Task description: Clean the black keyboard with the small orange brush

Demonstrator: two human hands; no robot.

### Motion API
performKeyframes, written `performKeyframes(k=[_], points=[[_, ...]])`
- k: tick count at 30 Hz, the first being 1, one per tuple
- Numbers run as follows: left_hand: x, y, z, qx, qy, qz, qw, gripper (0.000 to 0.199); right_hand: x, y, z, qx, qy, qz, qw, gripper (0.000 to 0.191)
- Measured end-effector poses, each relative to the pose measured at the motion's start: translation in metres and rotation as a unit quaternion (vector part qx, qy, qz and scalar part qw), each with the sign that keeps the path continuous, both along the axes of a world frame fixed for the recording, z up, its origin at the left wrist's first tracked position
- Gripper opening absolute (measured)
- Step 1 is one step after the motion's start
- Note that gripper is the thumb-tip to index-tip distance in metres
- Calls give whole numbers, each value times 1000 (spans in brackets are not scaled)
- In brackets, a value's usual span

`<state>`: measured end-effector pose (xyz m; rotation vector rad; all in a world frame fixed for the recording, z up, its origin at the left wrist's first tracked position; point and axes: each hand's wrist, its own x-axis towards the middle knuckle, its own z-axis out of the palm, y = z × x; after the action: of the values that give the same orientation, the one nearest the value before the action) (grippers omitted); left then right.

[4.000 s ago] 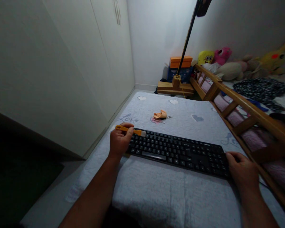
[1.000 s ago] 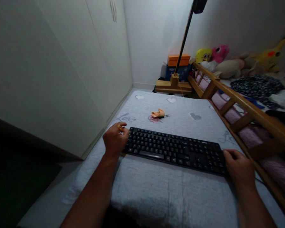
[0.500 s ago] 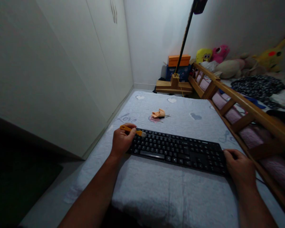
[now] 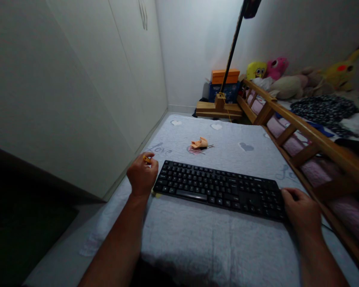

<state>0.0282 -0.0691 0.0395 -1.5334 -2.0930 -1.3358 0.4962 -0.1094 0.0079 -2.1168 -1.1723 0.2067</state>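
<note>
A black keyboard (image 4: 215, 187) lies slightly aslant on the pale quilted cloth (image 4: 185, 235). My right hand (image 4: 302, 205) is closed on the keyboard's right end, the thumb on top and the other fingers mostly hidden. Just off the left end is my left hand (image 4: 142, 173), curled around a small yellow brush (image 4: 146, 160). Only part of the brush's handle shows; its bristles are hidden by the hand. Beyond the keyboard lies a small peach-orange piece of cloth or pouch (image 4: 200, 143) with thin metal tools (image 4: 210, 146) beside it.
White cabinet doors (image 4: 125, 79) rise along the left. On the right runs a wooden bed rail (image 4: 311, 129), with plush toys (image 4: 287, 85) and clothing behind it. A wooden stand (image 4: 219, 104) with a black pole and an orange box (image 4: 225, 75) are at the back.
My left hand has moved left with the brush, off the keyboard's left keys and past its end, and has turned so the bristles no longer show. The right hand stays in place.
</note>
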Motion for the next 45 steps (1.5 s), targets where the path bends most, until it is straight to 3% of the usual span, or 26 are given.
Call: performKeyframes(k=[4, 9, 19, 23, 30, 38, 45], points=[[8, -1, 2, 13, -95, -61, 994, 19, 0, 0, 0, -1, -1, -1, 1000, 36], [32, -2, 4, -14, -246, -198, 949, 20, -2, 0, 3, -9, -1, -4, 1000, 36], [44, 4, -2, -93, -280, -267, 917, 23, -7, -2, 10, -16, -1, -2, 1000, 34], [44, 6, -2, -95, -252, -250, 930, 24, -7, -2, 9, -20, -1, -9, 1000, 35], [34, 6, 3, -76, -169, -170, 968, 21, -7, -3, 8, -18, -2, 0, 1000, 35], [14, 9, -4, -51, -98, -91, 990, 20, -3, -2, 5, -14, -3, -6, 1000, 33], [4, 6, 0, -31, -45, -38, 998, 20, -3, -2, 7, -14, -5, -3, 1000, 33]])
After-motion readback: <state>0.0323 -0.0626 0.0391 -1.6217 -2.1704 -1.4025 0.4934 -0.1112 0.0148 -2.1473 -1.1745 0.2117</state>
